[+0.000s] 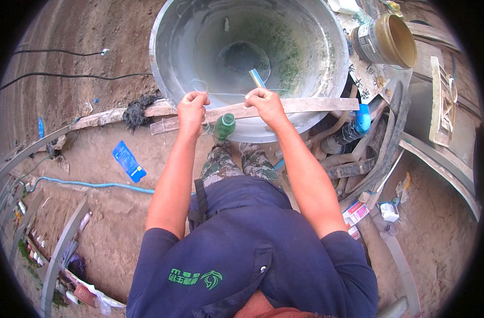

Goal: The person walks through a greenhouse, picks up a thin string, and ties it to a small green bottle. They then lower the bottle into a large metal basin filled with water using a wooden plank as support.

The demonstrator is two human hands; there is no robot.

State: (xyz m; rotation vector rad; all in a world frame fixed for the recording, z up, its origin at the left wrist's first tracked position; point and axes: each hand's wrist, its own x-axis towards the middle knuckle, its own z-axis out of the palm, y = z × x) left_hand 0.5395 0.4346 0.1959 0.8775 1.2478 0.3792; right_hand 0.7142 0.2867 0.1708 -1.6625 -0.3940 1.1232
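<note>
Head view: left hand [192, 108], right hand [265, 102] pinch thin wire [226, 95].

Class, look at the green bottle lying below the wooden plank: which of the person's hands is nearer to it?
Left. The left hand is just up-left of the green bottle; the right hand is farther, up-right.

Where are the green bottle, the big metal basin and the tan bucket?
Green bottle [224, 126]: head view, on its body below the plank.
Metal basin [162, 58]: head view, on its left wall.
Tan bucket [373, 42]: head view, on its outer side.
</note>
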